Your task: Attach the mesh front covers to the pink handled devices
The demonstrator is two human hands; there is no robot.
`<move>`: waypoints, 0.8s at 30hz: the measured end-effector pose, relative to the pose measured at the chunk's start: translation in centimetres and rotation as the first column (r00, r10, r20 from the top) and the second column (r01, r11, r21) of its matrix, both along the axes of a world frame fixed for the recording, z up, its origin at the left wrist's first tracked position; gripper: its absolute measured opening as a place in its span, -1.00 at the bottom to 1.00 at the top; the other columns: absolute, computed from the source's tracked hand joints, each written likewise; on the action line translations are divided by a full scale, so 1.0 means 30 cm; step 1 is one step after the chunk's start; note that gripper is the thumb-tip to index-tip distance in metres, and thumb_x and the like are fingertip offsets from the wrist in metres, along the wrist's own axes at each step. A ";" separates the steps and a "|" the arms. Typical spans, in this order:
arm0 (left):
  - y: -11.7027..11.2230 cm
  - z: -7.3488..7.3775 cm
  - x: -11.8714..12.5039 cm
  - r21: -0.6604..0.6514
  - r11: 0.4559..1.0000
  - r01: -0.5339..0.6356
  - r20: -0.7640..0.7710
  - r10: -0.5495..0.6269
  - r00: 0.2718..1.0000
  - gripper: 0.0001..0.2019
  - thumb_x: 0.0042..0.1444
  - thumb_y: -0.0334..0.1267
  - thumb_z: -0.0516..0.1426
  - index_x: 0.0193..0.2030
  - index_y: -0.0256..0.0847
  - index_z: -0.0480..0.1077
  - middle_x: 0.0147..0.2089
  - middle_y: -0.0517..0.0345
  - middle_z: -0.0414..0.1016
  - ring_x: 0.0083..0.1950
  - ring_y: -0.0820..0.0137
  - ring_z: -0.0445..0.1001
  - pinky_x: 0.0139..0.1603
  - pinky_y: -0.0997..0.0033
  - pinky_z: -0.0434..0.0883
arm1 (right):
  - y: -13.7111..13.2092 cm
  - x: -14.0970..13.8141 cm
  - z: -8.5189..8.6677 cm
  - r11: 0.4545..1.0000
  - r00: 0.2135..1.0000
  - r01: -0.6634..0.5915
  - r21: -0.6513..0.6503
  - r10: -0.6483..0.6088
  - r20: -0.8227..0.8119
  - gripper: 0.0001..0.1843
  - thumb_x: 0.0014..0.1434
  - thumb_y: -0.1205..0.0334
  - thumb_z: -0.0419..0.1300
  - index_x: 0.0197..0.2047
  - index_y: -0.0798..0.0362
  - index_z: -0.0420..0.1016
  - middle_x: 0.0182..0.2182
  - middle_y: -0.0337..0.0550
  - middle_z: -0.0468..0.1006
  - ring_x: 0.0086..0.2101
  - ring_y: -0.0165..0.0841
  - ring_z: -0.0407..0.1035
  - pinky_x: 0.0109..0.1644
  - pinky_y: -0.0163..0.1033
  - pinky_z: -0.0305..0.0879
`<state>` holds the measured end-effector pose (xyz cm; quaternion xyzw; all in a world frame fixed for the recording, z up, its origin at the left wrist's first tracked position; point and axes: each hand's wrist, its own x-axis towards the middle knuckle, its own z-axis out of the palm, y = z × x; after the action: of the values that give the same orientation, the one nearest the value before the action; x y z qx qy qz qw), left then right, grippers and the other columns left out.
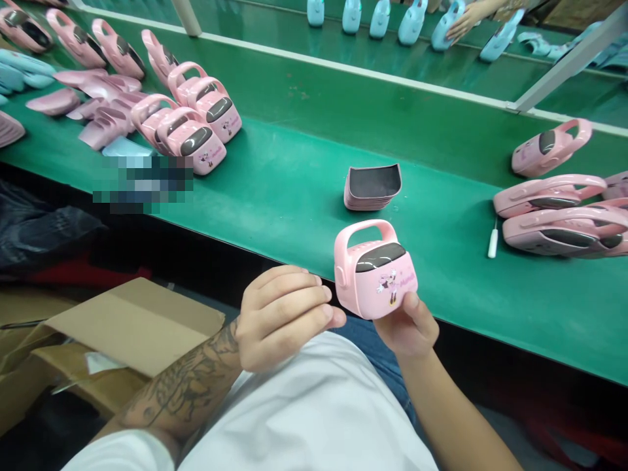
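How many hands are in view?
3: the left hand beside the pink case, the right hand holding it, and a co-worker's hand at a blue case up top. More may be hidden.

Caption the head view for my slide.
Right hand holds a pink handled case at a green bench, left hand beside it.
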<state>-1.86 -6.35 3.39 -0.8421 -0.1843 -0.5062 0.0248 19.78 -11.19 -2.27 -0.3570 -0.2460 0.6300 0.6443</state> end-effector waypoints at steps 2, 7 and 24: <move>0.005 -0.011 0.004 -0.011 1.000 -0.001 0.014 0.002 1.000 -0.81 0.12 -0.40 0.42 -0.24 -0.27 0.51 -0.22 0.05 0.71 -0.17 0.29 0.73 -0.09 0.23 0.76 | 0.004 -0.002 0.002 1.000 1.000 -0.019 0.014 0.019 -0.002 -0.36 0.19 -0.12 0.33 0.28 -0.09 0.52 0.23 -0.02 0.60 0.37 0.06 0.31 0.51 0.27 0.16; 0.018 -0.030 0.014 -0.039 0.999 -0.002 0.049 0.004 0.999 -0.83 0.12 -0.46 0.38 -0.18 -0.26 0.52 -0.22 0.04 0.70 -0.19 0.29 0.72 -0.15 0.28 0.74 | 0.009 -0.002 -0.003 1.000 0.999 -0.001 -0.015 0.002 0.034 -0.32 0.13 -0.16 0.35 0.28 -0.12 0.51 0.23 -0.06 0.60 0.43 0.04 0.21 0.53 0.27 0.11; 0.027 -0.054 0.026 -0.124 0.992 0.010 0.093 0.001 0.996 -0.79 0.12 -0.46 0.35 -0.11 -0.23 0.52 -0.18 0.02 0.70 -0.18 0.28 0.71 -0.15 0.27 0.72 | -0.001 0.006 -0.018 0.999 0.998 0.025 -0.034 -0.023 0.055 -0.40 0.13 -0.16 0.36 0.18 -0.12 0.57 0.26 -0.10 0.58 0.44 0.05 0.18 0.54 0.27 0.09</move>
<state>-1.08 -5.54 1.76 -0.8180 -0.2145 -0.5324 -0.0375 19.96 -11.22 -2.83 -0.3879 -0.2483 0.6164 0.6386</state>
